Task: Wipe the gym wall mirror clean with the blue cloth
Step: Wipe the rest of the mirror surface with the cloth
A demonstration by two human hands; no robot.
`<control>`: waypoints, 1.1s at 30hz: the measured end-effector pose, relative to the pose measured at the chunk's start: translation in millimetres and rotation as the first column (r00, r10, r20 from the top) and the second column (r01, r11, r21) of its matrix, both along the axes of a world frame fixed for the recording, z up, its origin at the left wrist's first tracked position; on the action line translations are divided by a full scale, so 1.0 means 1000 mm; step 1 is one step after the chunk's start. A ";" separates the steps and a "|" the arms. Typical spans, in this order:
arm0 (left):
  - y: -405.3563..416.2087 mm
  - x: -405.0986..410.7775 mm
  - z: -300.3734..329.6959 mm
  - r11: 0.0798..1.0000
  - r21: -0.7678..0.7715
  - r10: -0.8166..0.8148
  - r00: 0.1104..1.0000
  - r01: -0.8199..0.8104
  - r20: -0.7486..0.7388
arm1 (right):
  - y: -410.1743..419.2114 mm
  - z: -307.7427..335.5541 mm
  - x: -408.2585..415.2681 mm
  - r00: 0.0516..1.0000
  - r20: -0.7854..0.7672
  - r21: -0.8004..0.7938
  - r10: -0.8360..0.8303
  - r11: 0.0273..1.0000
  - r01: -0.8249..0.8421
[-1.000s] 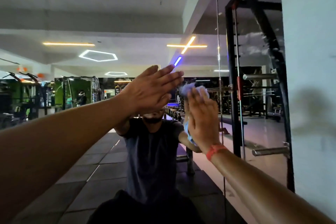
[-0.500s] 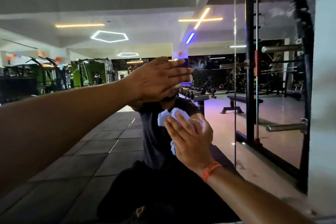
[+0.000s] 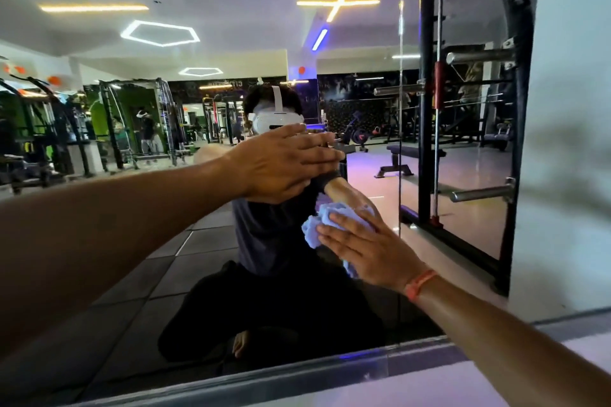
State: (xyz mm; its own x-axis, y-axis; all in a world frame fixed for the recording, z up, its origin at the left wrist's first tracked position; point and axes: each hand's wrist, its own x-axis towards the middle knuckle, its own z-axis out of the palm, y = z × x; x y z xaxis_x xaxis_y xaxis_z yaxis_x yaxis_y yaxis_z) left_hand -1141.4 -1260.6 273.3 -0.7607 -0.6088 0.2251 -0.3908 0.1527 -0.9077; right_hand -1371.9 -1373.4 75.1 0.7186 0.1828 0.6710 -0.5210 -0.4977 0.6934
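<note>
**gymrat_07:** ok so what's actually happening here? Where's the cloth?

**mirrorguy:** The blue cloth (image 3: 334, 221) is bunched up under the right hand (image 3: 367, 249), squashed flat against the gym wall mirror (image 3: 158, 258), right of centre and fairly low, not far above the mirror's bottom edge. It's crumpled, sticking out past the fingertips on the left, with a bit poking out below the palm too.

**gymrat_07:** Is the hand gripping it or just pushing?

**mirrorguy:** More pushing. The fingers (image 3: 337, 231) are spread out nearly straight over the wad, palm toward the glass, not curled round it. There's an orange wristband (image 3: 419, 284) on that wrist.

**gymrat_07:** And the other one?

**mirrorguy:** The left hand (image 3: 281, 165) is up and to the left of the cloth, open and flat, fingers together pointing right, nothing in it. Looks laid on the glass, but can't tell for sure if it's touching.

**gymrat_07:** What's the reflection showing?

**mirrorguy:** A person in a dark shirt with a white headset (image 3: 276, 120), gym machines far left, a black rack (image 3: 428, 109) on the right, and a hexagon ceiling light (image 3: 160, 32). A white wall (image 3: 575, 109) sits just right of the mirror.
</note>
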 end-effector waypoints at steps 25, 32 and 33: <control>-0.043 -0.079 -0.061 0.997 0.066 0.033 0.996 -0.039 0.079 | 0.044 -0.149 0.011 0.745 0.644 0.592 -0.175 0.731 -0.340; -0.056 -0.092 -0.068 1.000 0.030 -0.010 0.996 0.007 0.093 | -0.011 -0.132 -0.089 0.455 0.847 0.510 -0.273 0.656 -0.556; -0.058 -0.099 -0.070 0.999 0.039 -0.022 0.995 0.018 0.094 | -0.005 -0.126 -0.073 0.266 0.901 0.429 -0.344 0.605 -0.671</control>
State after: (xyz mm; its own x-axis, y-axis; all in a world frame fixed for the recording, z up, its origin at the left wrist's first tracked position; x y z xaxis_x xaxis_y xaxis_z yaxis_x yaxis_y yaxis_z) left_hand -1240.6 -1319.0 203.5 -0.7894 -0.6002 0.1290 -0.3007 0.1948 -0.9336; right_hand -1444.9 -1378.4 -50.8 -0.3957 -0.6185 0.6789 -0.2845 -0.6203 -0.7309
